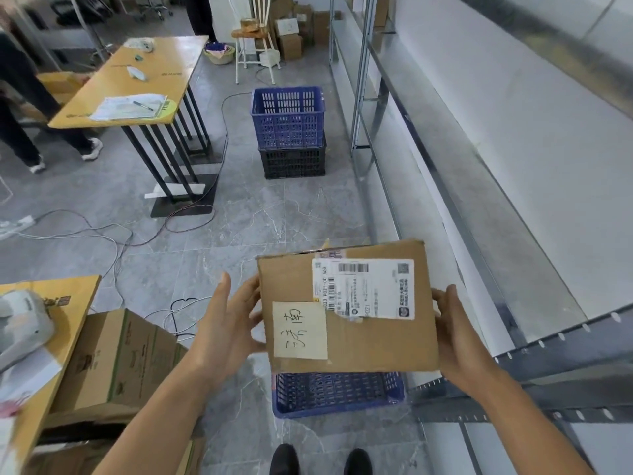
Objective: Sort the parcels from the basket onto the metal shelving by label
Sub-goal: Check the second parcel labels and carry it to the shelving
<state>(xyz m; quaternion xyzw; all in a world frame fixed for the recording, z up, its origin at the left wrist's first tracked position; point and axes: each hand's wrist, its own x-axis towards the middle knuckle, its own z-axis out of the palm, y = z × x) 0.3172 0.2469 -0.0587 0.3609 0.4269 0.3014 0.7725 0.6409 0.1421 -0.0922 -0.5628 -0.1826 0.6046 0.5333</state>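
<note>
I hold a brown cardboard parcel (pixel 363 341) in front of me with both hands. It carries a white shipping label and a cream handwritten note on its top face. My left hand (pixel 229 323) grips its left side and my right hand (pixel 455 337) grips its right side. Directly beneath the parcel sits a blue plastic basket (pixel 335 394) on the floor, mostly hidden by the box. The metal shelving (pixel 513 207) runs along the right, its long shelf boards bare in the near part.
A blue crate stacked on a black crate (pixel 289 132) stands ahead beside the shelving. A wooden table (pixel 137 84) is at the left with a person beside it. Cables (pixel 113 234) lie across the floor. Cardboard boxes (pixel 116 361) sit at my lower left.
</note>
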